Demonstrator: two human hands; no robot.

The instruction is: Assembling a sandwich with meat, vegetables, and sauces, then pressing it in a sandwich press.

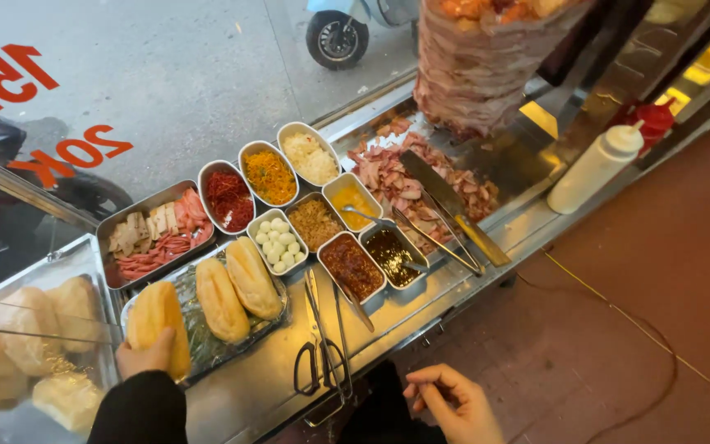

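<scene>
Right hand (454,403) loosely curled, empty, left hand (145,358) gripping 1 of 3 bread rolls (158,321)

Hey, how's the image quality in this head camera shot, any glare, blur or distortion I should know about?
Head view: the food trays are sharp and evenly lit; the steel counter shows soft sheen, no harsh glare; the glass case at lower left hazes the rolls behind it; warm light glows at upper right; wide-angle bending slants the edges; the left hand on a bread roll and the right hand look crisp.
</scene>
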